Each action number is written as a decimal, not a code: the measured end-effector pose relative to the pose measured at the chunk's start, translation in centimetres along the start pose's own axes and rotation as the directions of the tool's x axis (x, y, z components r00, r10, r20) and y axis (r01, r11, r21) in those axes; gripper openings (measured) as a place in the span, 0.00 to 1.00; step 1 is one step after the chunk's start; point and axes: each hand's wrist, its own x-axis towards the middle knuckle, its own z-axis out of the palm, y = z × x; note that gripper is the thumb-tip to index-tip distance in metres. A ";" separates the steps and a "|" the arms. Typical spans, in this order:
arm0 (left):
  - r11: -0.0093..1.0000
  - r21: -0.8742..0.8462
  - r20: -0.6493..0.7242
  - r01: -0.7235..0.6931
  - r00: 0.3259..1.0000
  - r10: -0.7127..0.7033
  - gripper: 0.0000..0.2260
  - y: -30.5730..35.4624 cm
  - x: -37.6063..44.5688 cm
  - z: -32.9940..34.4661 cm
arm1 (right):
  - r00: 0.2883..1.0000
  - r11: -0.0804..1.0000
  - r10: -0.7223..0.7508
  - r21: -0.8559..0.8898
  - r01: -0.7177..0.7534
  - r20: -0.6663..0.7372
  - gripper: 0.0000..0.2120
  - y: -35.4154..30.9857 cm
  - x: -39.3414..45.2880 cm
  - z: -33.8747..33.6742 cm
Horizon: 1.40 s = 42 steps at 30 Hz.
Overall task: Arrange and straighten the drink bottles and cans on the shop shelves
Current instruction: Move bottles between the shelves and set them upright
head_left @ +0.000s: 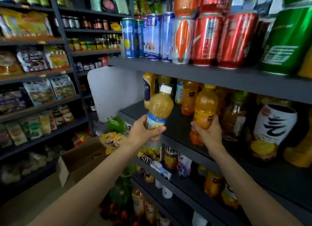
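Right now both hands are loaded: the left hand (145,129) has its fingers wrapped round the label of a pale bottle (159,111) with a white cap, held tilted in the air just in front of the middle shelf (182,141); the right hand (211,133) has its fingers curled round the lower part of an orange bottle (205,106) that stands at, or just above, the front of that shelf; whether its base touches the board I cannot tell, since the hand covers it.

Risks, as I judge them: the pale bottle is gripped low and leans, so a loose hold could let it tip out over the shelf edge toward the lower shelves and the box (81,158) beneath; setting it in could knock the bottles (187,97) crowded behind, which would topple in a row; the orange bottle sits close to the lip, and a nudge from the wrist could push it off; with both hands busy, neither is free to catch anything.

Hard to make out: the frame is blurred, so labels cannot be read; the back of the shelf is dark; the cans (207,38) above and the green can (287,40) at the right are smeared and partly cut by the frame edge; the white panel (111,90) at the shelf end hides what lies behind it.
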 end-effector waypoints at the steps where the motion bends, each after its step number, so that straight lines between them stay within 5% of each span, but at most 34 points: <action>1: 1.000 0.001 0.032 -0.017 0.999 0.017 0.14 -0.2 1.5 0.5 | 1.000 1.000 -0.009 -0.004 0.009 -0.017 0.25 0.4 0.5 0.3; 9: 0.982 -0.186 0.274 0.006 0.961 0.046 0.21 -1.5 10.5 6.0 | 0.982 0.996 -0.035 -0.082 0.020 -0.188 0.26 2.5 0.9 2.3; 14: 0.992 -0.071 0.345 -0.103 0.931 0.122 0.23 -2.9 14.9 7.1 | 0.962 0.966 0.027 -0.242 -0.095 -0.273 0.26 2.5 0.8 3.6; 19: 0.987 -0.105 0.369 -0.118 0.917 0.149 0.24 -4.3 16.6 5.5 | 0.918 0.731 0.170 -0.579 -0.361 -0.358 0.38 2.8 5.1 5.3; 27: 0.967 0.096 0.397 -0.235 0.900 0.179 0.31 -8.7 19.6 0.2 | 0.782 0.753 0.342 -0.346 -0.560 -0.521 0.41 3.5 10.4 9.4; 32: 0.949 0.127 0.292 -0.288 0.925 0.241 0.24 -12.0 19.3 -1.6 | 0.777 0.845 0.262 -0.252 -0.471 -0.573 0.29 3.4 8.3 10.3; 34: 0.937 0.125 0.305 -0.327 0.911 0.277 0.22 -11.7 19.2 -1.6 | 0.809 0.900 0.206 -0.219 -0.378 -0.551 0.25 3.0 6.5 12.1; 37: 0.912 0.116 0.325 -0.393 0.883 0.339 0.21 -11.6 19.5 -2.4 | 0.938 0.938 0.182 -0.233 -0.255 -0.295 0.26 2.0 5.2 15.4; 40: 0.900 0.107 0.140 -0.422 0.903 0.406 0.18 -12.1 20.5 -3.8 | 0.978 0.885 0.166 -0.419 -0.203 -0.123 0.32 2.2 5.9 17.6; 42: 0.949 0.076 0.016 -0.306 0.952 0.306 0.23 -12.1 22.1 -4.4 | 0.975 0.854 0.176 -0.472 -0.219 -0.134 0.32 2.5 6.5 18.5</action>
